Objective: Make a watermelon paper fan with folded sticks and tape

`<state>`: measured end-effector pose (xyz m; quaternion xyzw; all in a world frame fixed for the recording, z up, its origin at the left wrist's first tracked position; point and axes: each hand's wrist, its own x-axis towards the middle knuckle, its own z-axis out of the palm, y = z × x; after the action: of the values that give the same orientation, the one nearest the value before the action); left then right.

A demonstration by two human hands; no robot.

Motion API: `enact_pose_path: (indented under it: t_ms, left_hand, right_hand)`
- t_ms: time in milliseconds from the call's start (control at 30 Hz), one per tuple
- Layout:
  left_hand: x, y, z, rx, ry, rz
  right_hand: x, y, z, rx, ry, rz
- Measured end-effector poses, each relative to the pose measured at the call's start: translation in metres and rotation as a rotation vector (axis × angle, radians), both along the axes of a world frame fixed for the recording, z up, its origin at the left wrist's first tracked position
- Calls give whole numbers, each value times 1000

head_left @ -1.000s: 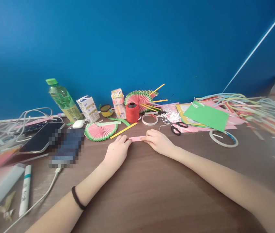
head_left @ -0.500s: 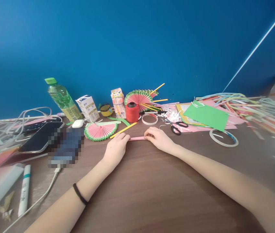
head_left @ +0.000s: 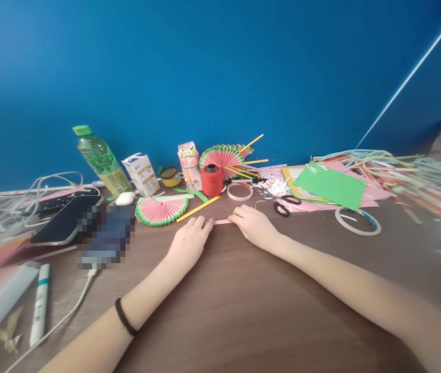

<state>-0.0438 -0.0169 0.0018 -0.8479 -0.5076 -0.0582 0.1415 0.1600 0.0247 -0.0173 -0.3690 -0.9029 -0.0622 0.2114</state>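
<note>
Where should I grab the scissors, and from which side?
Probably take the scissors by the black handle loops, coming from the near right with the right hand: the loops lie toward that side, while the blades point left and away, toward the white paper scraps.

Green-capped bottle (head_left: 102,160) beside a white carton (head_left: 141,173) (white marker (head_left: 40,306) well apart)

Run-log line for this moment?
left hand: pink paper, one end | right hand: same paper, other end | beyond hands: yellow stick, red spool
</note>
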Motion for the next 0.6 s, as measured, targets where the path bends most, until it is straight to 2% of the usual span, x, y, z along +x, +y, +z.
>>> enact_pose_path:
  t_ms: [200,367,600]
  left_hand:
    - [1,0,-1,-10,47,-42]
    - [3,-1,1,-21,54,-14]
    - [1,0,7,-96,52,28]
  right_hand:
    - [1,-5,4,17,-59,110]
    - [1,-9,7,37,-102,49]
    - [0,-19,6,-61,-113,-106]
